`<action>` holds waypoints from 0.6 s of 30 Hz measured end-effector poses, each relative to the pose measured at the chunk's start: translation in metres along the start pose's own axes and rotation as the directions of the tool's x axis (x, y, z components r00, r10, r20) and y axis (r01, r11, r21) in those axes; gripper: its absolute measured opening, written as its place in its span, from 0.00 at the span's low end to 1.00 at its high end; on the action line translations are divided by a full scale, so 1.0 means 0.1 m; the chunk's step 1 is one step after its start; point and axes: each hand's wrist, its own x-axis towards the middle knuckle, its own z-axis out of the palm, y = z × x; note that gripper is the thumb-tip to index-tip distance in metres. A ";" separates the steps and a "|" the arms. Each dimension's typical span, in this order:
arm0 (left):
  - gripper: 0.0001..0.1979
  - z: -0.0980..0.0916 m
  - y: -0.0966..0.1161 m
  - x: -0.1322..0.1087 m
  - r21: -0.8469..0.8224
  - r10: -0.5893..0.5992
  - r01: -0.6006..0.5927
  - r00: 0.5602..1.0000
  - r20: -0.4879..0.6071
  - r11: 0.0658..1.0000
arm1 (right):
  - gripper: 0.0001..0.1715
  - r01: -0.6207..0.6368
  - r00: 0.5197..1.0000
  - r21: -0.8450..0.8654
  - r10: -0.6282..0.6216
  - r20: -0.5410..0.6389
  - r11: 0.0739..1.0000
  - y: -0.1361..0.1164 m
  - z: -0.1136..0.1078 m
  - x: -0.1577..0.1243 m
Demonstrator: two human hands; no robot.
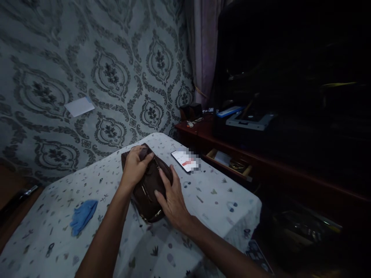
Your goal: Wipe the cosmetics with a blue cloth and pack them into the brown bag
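Note:
A dark brown bag (152, 193) with metal zippers lies on the bed or table covered with a white patterned cloth (226, 220). At the bag's far left end, my left hand (135, 164) has its fingers closed on a dark strap or flap. My right hand (173, 197) rests on the bag's right side, thumb and fingers spread apart. A phone (184, 161) with a lit screen lies to the right of the bag. Left of my forearm is a crumpled blue cloth or glove (83, 216).
Along the right stands a dark red desk (191, 131) with an open drawer (228, 162) holding small items. A grey device (251, 120) and dark boxes (190, 112) sit on it. Patterned wallpaper (116, 77) and a curtain (204, 50) are behind.

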 end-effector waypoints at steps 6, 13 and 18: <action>0.05 -0.06 0.07 -0.09 -0.110 0.062 -0.054 0.996 0.066 0.992 | 0.39 -0.034 0.999 0.007 0.034 -0.015 0.999 -0.01 -0.01 0.01; 0.14 -0.42 -0.13 -0.29 -0.113 0.050 -0.047 0.999 0.022 0.992 | 0.39 -0.024 1.000 0.012 0.024 -0.002 1.000 -0.04 -0.04 0.02; 0.13 -0.51 -0.28 -0.46 -0.005 -0.080 0.080 0.995 -0.053 0.997 | 0.45 0.009 1.000 0.030 -0.009 -0.017 1.000 -0.05 -0.06 0.03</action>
